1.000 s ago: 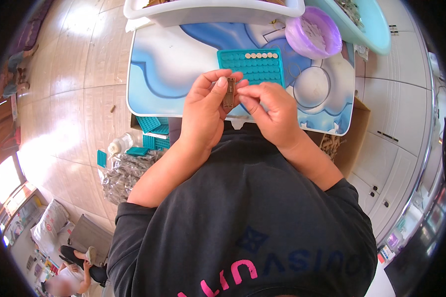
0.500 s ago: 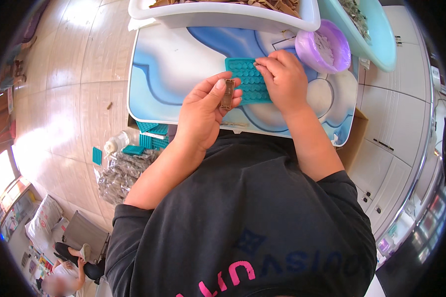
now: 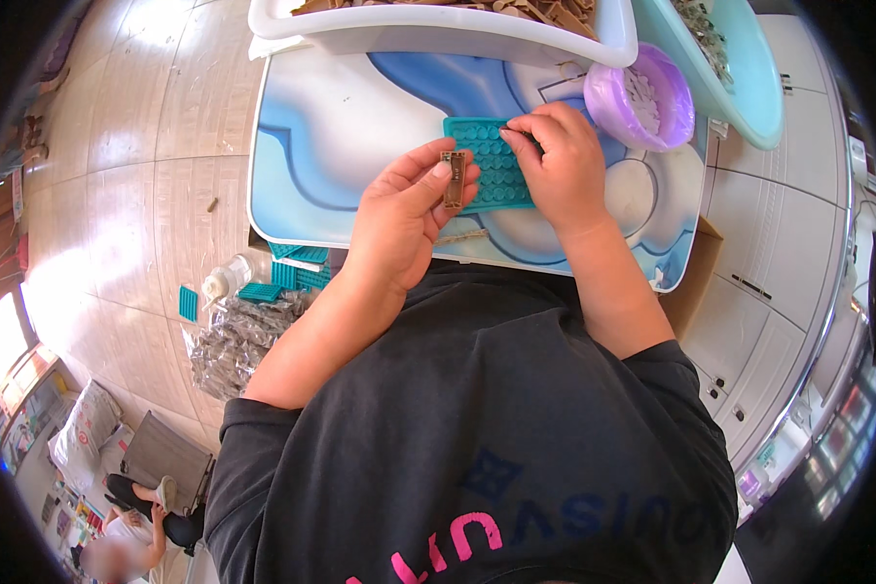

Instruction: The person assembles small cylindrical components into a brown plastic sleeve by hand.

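Between the thumb and fingers of my left hand (image 3: 407, 200) is a small brown rectangular case (image 3: 453, 181), held upright with its hollow side facing up. My right hand (image 3: 563, 161) pinches a tiny dark piece (image 3: 505, 128) with thumb and forefinger; its kind is too small to make out. Under both hands lies a teal tray (image 3: 494, 190) with rows of round cups, partly hidden by the fingers. A thin pale strip (image 3: 462, 237) rests on the table near its front edge, just below my left hand.
A white tub (image 3: 438, 27) of brown pieces stands at the back. At the back right are a purple bowl (image 3: 679, 73) with white pieces and a pale teal basin (image 3: 754, 83). Teal trays (image 3: 297, 255), a bottle (image 3: 226, 277) and plastic bags (image 3: 238, 341) lie left, below the table. Someone sits at lower left.
The brown case in my left hand has turned slightly more upright. My right hand stays almost in place, still pinching, and the view has shifted slightly.
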